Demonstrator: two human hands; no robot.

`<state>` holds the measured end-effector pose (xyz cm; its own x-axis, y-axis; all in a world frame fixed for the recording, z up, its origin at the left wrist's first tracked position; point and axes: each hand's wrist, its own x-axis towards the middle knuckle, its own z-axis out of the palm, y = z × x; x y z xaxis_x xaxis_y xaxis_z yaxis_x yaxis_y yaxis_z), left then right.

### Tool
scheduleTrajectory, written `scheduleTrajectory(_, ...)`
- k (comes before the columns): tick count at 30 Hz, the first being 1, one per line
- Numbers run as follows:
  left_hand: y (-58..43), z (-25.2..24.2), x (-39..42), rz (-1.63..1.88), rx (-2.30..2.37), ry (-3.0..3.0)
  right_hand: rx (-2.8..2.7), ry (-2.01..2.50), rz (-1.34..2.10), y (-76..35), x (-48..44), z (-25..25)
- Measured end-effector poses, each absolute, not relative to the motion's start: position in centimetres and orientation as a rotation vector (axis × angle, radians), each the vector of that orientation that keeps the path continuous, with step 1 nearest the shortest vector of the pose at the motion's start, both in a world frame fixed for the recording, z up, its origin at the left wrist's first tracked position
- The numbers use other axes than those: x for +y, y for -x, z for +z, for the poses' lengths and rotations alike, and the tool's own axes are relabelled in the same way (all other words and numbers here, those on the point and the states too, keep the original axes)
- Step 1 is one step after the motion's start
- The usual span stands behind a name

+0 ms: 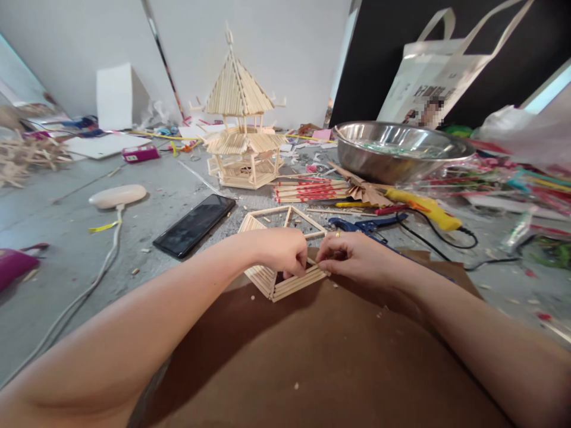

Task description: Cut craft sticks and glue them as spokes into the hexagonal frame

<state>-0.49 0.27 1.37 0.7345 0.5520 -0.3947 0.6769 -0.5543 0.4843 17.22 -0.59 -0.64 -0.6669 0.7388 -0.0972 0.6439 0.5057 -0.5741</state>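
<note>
A hexagonal frame of stacked thin wooden sticks (285, 284) rests on a brown cardboard sheet (321, 351) in front of me. My left hand (281, 249) is curled over the frame's near side, fingers closed on it. My right hand (357, 257), with a ring on one finger, pinches the same near edge from the right. The fingertips of both hands meet over the frame's inner rim. A finished stick pagoda model (241, 119) stands further back on the grey floor.
A black phone (195, 224) lies left of the frame, with a white oval device (118, 195) and its cable beyond. A yellow glue gun (423, 208), blue pliers (366, 224), bundled sticks (310, 190), a steel bowl (401, 151) and a white tote bag (441, 71) crowd the right.
</note>
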Motion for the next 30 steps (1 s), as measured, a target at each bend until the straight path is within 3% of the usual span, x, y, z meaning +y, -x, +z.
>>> scheduleTrajectory(16, 0.53, 1.29, 0.33, -0.233, 0.952, -2.314, -2.587, 1.190, 0.789, -17.12, -0.69, -0.49)
scheduleTrajectory(30, -0.28, 1.48, 0.03, 0.092, 1.139, -2.410, -2.481, 1.063, 0.586, -17.87, -0.46, 0.27)
